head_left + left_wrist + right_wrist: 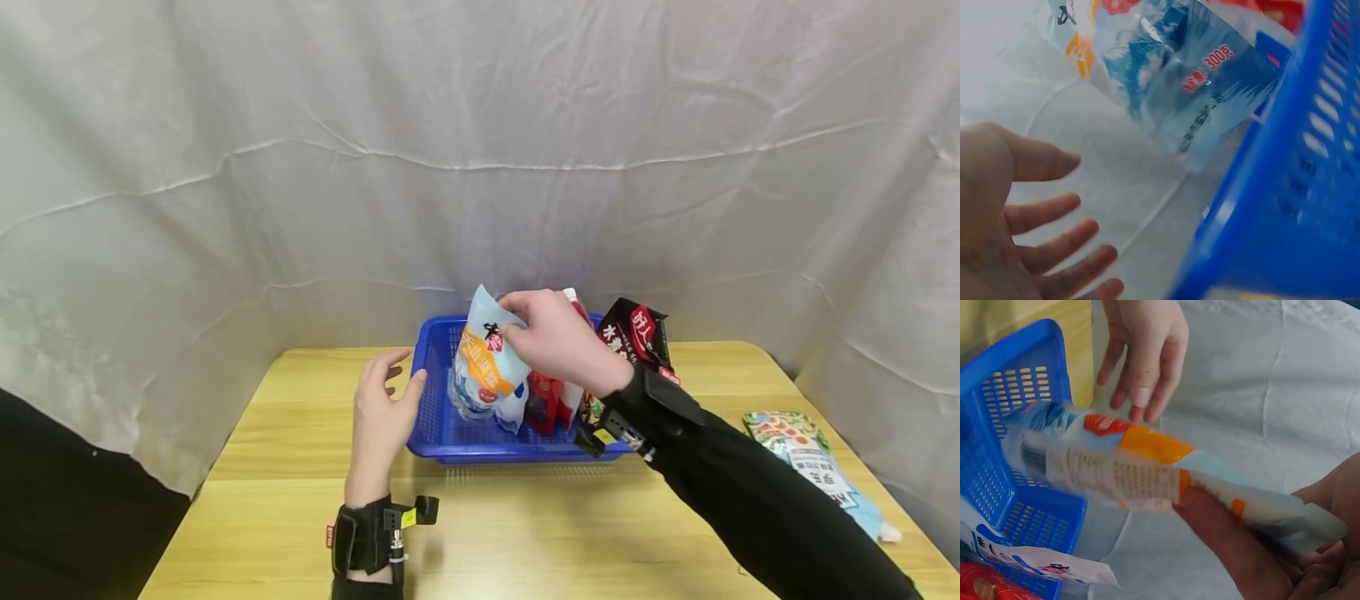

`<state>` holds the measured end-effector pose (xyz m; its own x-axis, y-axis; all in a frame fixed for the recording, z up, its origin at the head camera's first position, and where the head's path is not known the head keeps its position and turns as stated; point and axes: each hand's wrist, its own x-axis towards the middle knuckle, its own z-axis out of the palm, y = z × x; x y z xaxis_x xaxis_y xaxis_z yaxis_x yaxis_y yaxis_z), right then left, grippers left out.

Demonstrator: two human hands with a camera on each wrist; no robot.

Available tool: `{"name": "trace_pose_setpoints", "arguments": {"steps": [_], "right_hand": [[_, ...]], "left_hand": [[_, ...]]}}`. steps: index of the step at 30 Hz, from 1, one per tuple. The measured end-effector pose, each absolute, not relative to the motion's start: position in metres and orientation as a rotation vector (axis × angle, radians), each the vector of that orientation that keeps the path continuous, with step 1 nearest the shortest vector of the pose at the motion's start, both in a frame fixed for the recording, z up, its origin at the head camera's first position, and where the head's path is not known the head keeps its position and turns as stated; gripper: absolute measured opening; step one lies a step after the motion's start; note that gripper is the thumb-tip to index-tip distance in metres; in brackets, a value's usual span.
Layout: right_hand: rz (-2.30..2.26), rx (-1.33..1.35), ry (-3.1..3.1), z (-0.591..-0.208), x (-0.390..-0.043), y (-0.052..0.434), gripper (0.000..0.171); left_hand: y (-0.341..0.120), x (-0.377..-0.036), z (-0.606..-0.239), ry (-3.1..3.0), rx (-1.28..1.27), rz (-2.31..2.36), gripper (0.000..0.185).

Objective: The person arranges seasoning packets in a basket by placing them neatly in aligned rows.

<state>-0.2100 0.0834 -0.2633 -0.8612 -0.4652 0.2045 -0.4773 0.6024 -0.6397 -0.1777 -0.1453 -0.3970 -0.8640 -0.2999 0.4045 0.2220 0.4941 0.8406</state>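
Observation:
My right hand [557,340] pinches the upper corner of a light blue plastic bag [486,360] with an orange band and "300克" printed on it. The bag hangs tilted over the left part of a blue perforated basket [457,450]. In the right wrist view, the thumb lies along the bag's printed back [1141,472]. To the left of the basket, my left hand [384,410] is raised with its fingers spread and relaxed, holding nothing. In the left wrist view, a gap separates that hand [1029,212] from the bag [1179,81].
Inside the basket stand a white-and-blue packet [513,410] and red packets [543,404]. A black packet [633,332] sticks up at its right end. On the table's [300,533] right side lies a light blue pouch [817,471] with a white cap. A grey-white cloth [450,225] hangs behind.

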Motion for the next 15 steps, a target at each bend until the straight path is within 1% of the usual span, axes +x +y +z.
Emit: {"name": "trace_pose_setpoints", "arguments": {"steps": [3,5,10,15], "right_hand": [[1.104,0.803,-2.823,-0.269,-0.217,0.074,0.042],[1.113,0.785,-2.834,-0.275,-0.221,0.070,0.046],[1.088,0.721,-2.870,-0.290,-0.229,0.060,0.048],[1.028,0.662,-2.947,-0.301,-0.237,0.050,0.054]], "left_hand": [[-0.149,-0.180,-0.402,-2.312,0.178,-1.332,0.042],[-0.150,-0.181,-0.405,-2.357,0.230,-1.325,0.043],[-0.146,-0.185,-0.410,-2.454,0.285,-1.321,0.046],[-0.144,-0.188,-0.413,-2.549,0.296,-1.296,0.048]]}}
